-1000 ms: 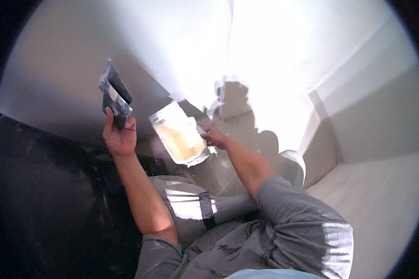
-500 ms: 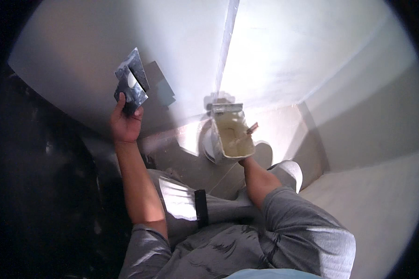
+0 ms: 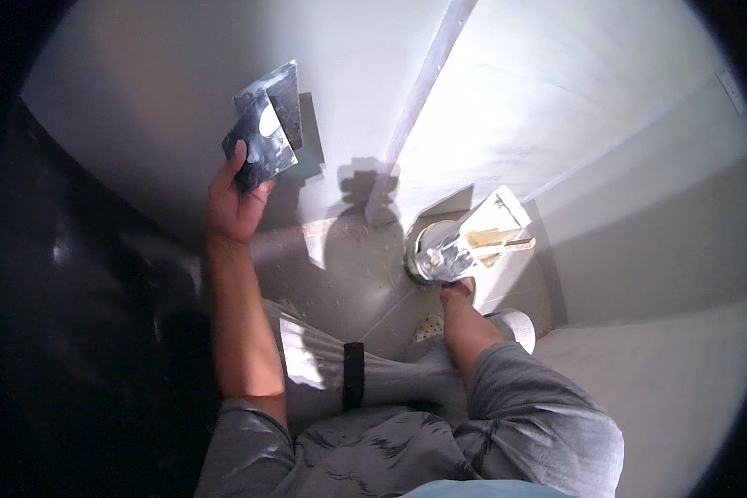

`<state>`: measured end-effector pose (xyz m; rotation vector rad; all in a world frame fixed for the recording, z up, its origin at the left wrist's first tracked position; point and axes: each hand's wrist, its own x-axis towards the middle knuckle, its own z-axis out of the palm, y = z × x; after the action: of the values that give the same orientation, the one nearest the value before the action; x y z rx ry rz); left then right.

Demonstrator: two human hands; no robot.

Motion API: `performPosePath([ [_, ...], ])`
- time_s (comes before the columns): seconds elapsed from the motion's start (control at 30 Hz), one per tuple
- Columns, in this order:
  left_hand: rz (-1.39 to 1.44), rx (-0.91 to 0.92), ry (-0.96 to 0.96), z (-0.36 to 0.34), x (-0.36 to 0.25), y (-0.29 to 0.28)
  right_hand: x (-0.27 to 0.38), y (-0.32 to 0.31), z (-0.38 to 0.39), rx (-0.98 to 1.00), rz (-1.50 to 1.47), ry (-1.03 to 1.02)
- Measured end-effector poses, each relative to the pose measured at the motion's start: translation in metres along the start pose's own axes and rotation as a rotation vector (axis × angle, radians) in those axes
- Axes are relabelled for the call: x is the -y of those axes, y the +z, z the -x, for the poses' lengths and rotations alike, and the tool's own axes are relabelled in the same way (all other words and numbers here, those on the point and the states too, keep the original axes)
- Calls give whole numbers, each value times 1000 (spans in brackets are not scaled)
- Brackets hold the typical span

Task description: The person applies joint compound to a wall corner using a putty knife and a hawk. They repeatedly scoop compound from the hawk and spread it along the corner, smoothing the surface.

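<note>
My left hand [image 3: 242, 203] is raised by the left wall and closed around a dark plastering trowel [image 3: 257, 153], thumb on its face. A white dab of filler lies on it, and a second dark plate overlaps behind it. Low in front of me, my right hand [image 3: 458, 290] grips the near end of a pale rectangular tub [image 3: 506, 207], its fingers mostly hidden. The tub is tilted to the right; cream filler and a slim handle [image 3: 519, 245] show inside. Its smeared outer side [image 3: 446, 261] overlaps a round bucket [image 3: 413, 264] on the floor.
Smooth pale walls meet at a corner strip [image 3: 423, 83] ahead. Another wall [image 3: 664, 224] rises on the right, with a small white plate [image 3: 732, 91] high up. My bent knees and a perforated pale shoe [image 3: 428, 329] are below, on a tiled floor [image 3: 340, 286].
The tub has swung right and tipped, so its side now shows over the bucket. My left hand, with the trowel, has shifted slightly up and right. The view has turned a little.
</note>
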<state>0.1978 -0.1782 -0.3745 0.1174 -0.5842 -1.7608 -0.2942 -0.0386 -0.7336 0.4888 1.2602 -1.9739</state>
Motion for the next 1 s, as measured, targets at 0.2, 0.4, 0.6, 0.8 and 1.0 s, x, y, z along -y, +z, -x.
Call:
performPosePath([
  [0.2, -46, -36, -10, 6, -6, 4, 35, 57, -2, -401, -62, -157],
  [0.4, -164, -227, -1, 15, -12, 24, 28, 68, -10, -551, -82, -135],
  [0.6, -553, -144, -23, 2, 11, 9, 36, 19, -94, -239, 395, 32],
  [0.8, -314, -148, -238, 15, 14, 31, -46, 158, 166, 534, 649, 407],
  [1.0, -454, -155, -338, 12, 31, 46, 93, 282, 409, 1362, 602, 74],
])
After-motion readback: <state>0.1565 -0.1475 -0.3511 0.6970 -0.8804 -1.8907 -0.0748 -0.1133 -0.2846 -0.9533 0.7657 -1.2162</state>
